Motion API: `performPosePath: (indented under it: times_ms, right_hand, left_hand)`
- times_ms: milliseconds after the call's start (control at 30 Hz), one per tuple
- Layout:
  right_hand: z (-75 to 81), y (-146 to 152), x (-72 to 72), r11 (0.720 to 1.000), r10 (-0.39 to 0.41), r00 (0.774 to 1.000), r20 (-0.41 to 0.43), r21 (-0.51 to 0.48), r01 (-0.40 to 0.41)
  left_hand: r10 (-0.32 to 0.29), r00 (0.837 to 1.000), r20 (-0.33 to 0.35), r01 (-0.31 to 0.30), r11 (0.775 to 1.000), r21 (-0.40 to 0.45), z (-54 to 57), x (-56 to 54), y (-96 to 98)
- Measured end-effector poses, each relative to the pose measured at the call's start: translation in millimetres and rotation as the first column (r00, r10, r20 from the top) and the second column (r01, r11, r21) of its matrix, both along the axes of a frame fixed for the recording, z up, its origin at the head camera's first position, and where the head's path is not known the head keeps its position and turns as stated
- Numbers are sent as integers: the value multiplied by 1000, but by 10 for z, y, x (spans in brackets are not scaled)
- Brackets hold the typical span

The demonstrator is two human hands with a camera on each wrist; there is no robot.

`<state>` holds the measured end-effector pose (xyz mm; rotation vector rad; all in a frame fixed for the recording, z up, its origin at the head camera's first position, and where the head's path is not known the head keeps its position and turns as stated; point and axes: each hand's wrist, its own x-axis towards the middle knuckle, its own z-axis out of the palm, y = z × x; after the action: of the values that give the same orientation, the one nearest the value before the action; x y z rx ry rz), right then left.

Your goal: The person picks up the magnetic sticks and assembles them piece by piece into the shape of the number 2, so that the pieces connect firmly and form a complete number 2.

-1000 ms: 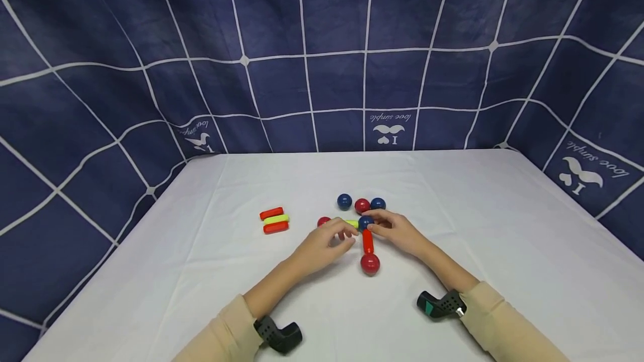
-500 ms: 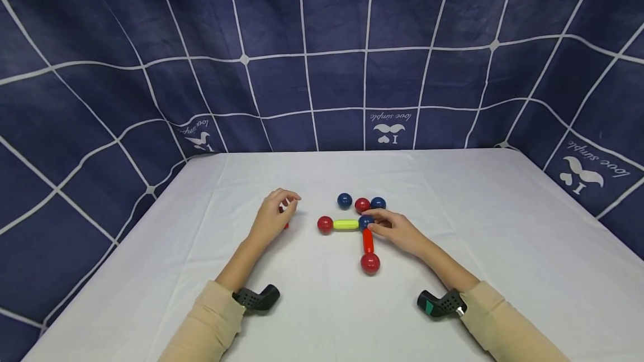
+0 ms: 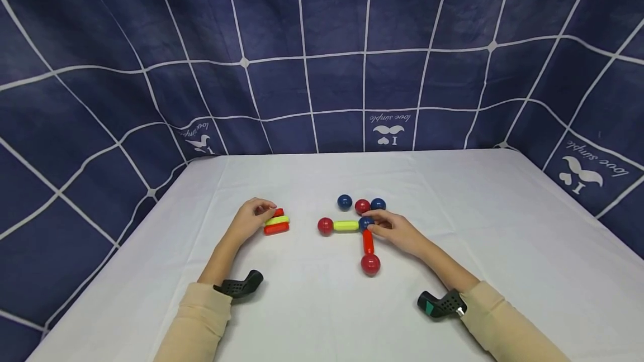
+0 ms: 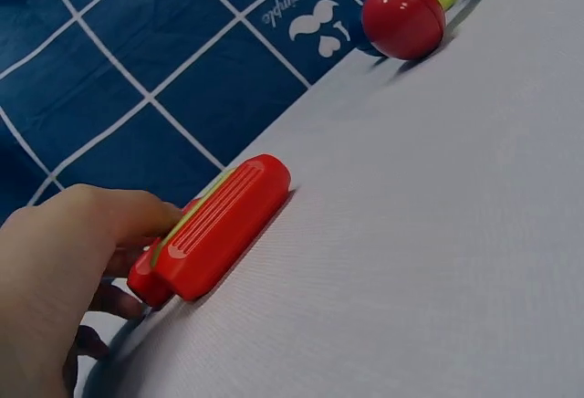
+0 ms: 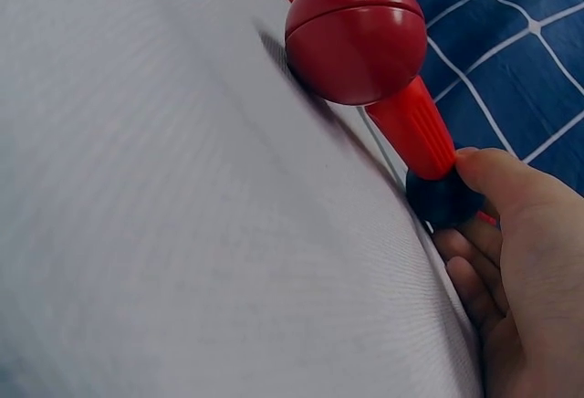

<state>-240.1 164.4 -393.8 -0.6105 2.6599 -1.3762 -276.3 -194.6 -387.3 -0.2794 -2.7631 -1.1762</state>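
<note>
In the head view, my left hand (image 3: 246, 220) is at the small row of rods on the left. Its thumb and forefinger pinch the left part of the farthest red rod (image 3: 279, 213). Beside that lie a yellow-green rod (image 3: 277, 220) and a nearer red rod (image 3: 276, 229). My right hand (image 3: 399, 232) pinches a blue ball (image 3: 365, 223) at the corner of an L-shaped build. From this ball a yellow-green rod (image 3: 346, 226) runs left to a red ball (image 3: 325, 226), and a red rod (image 3: 369, 242) runs towards me to another red ball (image 3: 370, 265).
Behind the build sit a loose blue ball (image 3: 344, 201), a red ball (image 3: 362, 206) and another blue ball (image 3: 378, 204). The white-covered table (image 3: 322, 306) ends at a dark blue checked cloth (image 3: 322, 60) at the back and sides.
My left hand has gone from beside the yellow-green rod of the build leftwards to the row of rods, and its fingers have closed on the farthest red one. My right hand stays on the blue ball.
</note>
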Motion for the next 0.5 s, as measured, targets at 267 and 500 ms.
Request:
performPosePath:
  times_ms: [267,500]
  right_hand:
    - [-19,0,0,1000,5,1000,3,4,-5]
    - [-6,-5,4,1000,-5,1000,6,2,5]
  left_hand:
    - [42,989,144,-42,999,-6,-23,-5,-5]
    - [45,990,137,-38,998,-52,10,-8,3]
